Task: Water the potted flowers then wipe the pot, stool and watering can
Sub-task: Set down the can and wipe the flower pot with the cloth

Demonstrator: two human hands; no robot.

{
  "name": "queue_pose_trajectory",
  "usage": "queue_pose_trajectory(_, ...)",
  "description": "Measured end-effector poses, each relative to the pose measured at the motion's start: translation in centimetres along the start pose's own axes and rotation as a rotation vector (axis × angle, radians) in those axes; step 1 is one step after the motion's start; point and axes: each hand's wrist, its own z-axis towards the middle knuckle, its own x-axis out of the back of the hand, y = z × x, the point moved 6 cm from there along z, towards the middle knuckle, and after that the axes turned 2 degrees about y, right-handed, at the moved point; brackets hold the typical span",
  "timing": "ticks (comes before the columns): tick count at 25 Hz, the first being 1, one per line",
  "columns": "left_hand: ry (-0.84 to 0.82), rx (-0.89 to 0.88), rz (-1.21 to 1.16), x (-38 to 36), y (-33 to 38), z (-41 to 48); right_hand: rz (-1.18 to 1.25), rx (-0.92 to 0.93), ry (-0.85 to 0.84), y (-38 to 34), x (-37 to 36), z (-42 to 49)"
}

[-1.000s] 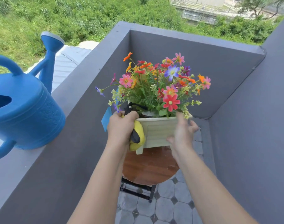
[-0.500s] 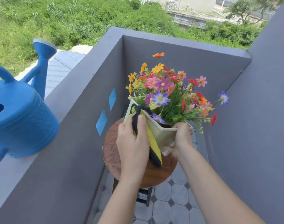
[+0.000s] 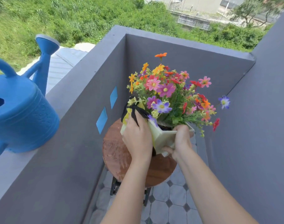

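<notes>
A pale square pot (image 3: 164, 138) full of many-coloured flowers (image 3: 168, 94) is tilted over the round brown wooden stool (image 3: 117, 152), one corner turned toward me. My right hand (image 3: 180, 141) grips the pot's right side and lower edge. My left hand (image 3: 138, 136) presses a yellow and black cloth (image 3: 131, 110) flat against the pot's left face. The stool top looks wet in patches. A big blue watering can (image 3: 21, 113) stands on the grey wall ledge at the left, its spout pointing up and away.
Grey parapet walls (image 3: 170, 50) close in the corner on the left, back and right. Two blue tape marks (image 3: 102, 119) are on the left wall. Grey octagonal floor tiles (image 3: 170, 207) lie below. Green bushes and a building lie beyond.
The pot has been turned and lowered over the stool, a corner now facing me. My left hand with the cloth has slid along the pot's left face toward the rim.
</notes>
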Motion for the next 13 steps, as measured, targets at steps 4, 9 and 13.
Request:
queue_pose_trajectory(4, -0.032, -0.169, 0.015, 0.9, 1.6, -4.3, 0.003, 0.000, -0.033, -0.1, -0.3, -0.1)
queue_pose_trajectory(9, 0.027, 0.014, -0.004, -0.6, -0.9, 3.5, 0.004, -0.054, -0.011, -0.2, 0.4, -0.7)
queue_pose_trajectory(13, 0.025, 0.247, 0.104, 0.5, -5.3, 2.4, 0.046, -0.052, 0.017, -0.2, 0.3, -0.8)
